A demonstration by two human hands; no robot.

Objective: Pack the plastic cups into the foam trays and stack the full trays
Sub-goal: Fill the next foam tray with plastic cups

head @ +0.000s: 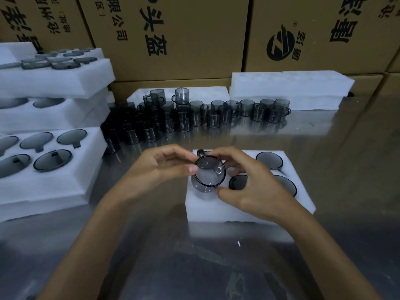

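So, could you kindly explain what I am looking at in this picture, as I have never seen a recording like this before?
There is no machine here: a person wears a camera on the head, looking down at their own two bare hands over a shiny metal table. The left hand and right hand together hold one smoky clear plastic cup, easing it into a foam tray that already has cups in other holes. Behind stands a crowd of loose cups waiting to be packed. On the left sit stacked trays holding cups, and cardboard boxes line the back.
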